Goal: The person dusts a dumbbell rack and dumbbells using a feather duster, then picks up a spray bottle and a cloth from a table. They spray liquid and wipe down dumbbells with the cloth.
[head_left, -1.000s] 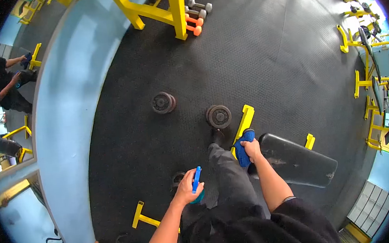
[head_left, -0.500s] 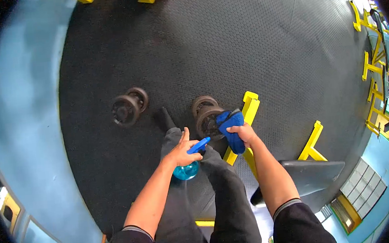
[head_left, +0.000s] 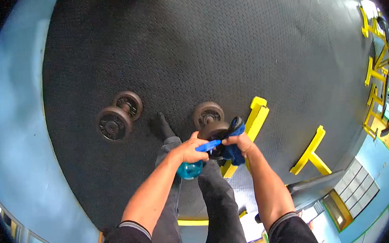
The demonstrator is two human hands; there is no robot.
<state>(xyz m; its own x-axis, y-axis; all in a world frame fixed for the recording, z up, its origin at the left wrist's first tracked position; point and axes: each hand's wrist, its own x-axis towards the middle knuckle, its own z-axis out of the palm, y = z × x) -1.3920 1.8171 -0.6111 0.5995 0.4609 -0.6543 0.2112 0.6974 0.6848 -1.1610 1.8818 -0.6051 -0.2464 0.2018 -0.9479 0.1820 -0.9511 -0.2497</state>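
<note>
My left hand (head_left: pixel 188 148) is closed around a spray bottle (head_left: pixel 190 170) with a blue trigger head and a teal body; its nozzle points right, toward the cloth. A dark blue cloth (head_left: pixel 234 154) is bunched in my right hand (head_left: pixel 241 141). That cloth lies against or just in front of the near end of a brown dumbbell (head_left: pixel 208 115), which both hands partly hide. Whether the cloth presses on the weight, I cannot tell. To the left, a second brown dumbbell (head_left: pixel 114 123) rests on the floor.
Black textured rubber matting (head_left: pixel 175 54) covers the floor. A yellow steel frame (head_left: pixel 256 116) stands just right of my hands, with another yellow leg (head_left: pixel 311 153) farther right. My foot (head_left: pixel 160 126) is between the dumbbells. A light blue wall (head_left: pixel 22 135) runs along the left.
My hands have come closer together, with the spray nozzle now near the cloth. The cloth has shifted down and left, over the dumbbell's near end. The view has also moved.
</note>
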